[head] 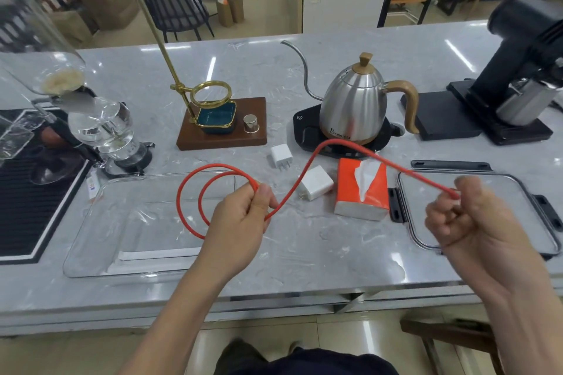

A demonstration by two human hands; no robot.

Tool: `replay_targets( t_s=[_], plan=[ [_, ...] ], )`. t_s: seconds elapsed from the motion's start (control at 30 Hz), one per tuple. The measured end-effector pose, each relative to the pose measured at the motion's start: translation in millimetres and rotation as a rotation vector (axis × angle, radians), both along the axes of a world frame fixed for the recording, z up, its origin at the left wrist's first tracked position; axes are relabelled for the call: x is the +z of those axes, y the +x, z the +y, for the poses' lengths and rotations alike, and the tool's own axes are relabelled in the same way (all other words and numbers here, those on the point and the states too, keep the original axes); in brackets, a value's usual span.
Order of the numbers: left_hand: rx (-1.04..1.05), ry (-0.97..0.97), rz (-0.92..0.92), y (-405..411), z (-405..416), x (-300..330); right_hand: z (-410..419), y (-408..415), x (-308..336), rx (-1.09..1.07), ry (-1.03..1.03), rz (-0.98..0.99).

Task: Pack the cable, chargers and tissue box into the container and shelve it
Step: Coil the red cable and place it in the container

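My left hand [240, 216] pinches a red cable [307, 173] that is coiled into two loops hanging left of the hand, above the clear container [91, 240]. The cable arcs up and right to my right hand [466, 219], which is closed on its far end. Between my hands, a small white charger [281, 155] and a larger white charger [315, 182] lie on the counter. Next to them stands an orange tissue box [353, 192] with a tissue sticking out. The clear lid [426, 210] with black clips lies under my right hand.
Behind the chargers stand a steel gooseneck kettle [353, 103] on a black base and a wooden drip stand [222, 128] with a brass ring. A glass siphon brewer [103, 131] is at the left, a black grinder [524, 70] at the right. The counter's front edge [274, 298] runs below my hands.
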State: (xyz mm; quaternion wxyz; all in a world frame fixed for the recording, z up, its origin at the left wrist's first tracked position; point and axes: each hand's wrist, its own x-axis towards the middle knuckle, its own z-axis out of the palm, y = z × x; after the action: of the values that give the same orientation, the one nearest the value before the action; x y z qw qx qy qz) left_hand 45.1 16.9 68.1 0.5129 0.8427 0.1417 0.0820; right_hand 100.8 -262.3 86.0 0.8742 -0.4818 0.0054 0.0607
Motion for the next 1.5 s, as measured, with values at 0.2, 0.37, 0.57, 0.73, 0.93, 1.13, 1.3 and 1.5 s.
replay_targets(
  t_s=[0.2,0.37,0.57,0.73,0.93,1.13,1.3,1.5],
  plan=[
    [-0.097,0.234,-0.004,-3,5,0,-11,10,15,-0.07,-0.029,-0.038],
    [-0.166,0.322,0.026,-5,7,-3,-24,26,16,-0.107,-0.068,-0.17],
    [-0.239,0.141,-0.037,-7,4,-2,-31,31,10,-0.165,-0.194,-0.175],
    [-0.218,-0.247,-0.008,-8,3,8,-30,26,18,-0.205,-0.111,-0.074],
    [-0.19,-0.927,0.094,-5,6,15,-21,21,19,-0.173,-0.05,-0.045],
    [-0.391,-1.592,0.217,-3,10,5,-14,18,13,-0.28,-0.336,-0.18],
    [-0.268,-1.655,0.157,-2,4,11,-11,9,12,-0.292,-0.682,-0.321],
    [-0.21,-1.677,0.115,-2,-2,15,-2,3,-1,-0.229,-1.121,-0.502]
  ],
)
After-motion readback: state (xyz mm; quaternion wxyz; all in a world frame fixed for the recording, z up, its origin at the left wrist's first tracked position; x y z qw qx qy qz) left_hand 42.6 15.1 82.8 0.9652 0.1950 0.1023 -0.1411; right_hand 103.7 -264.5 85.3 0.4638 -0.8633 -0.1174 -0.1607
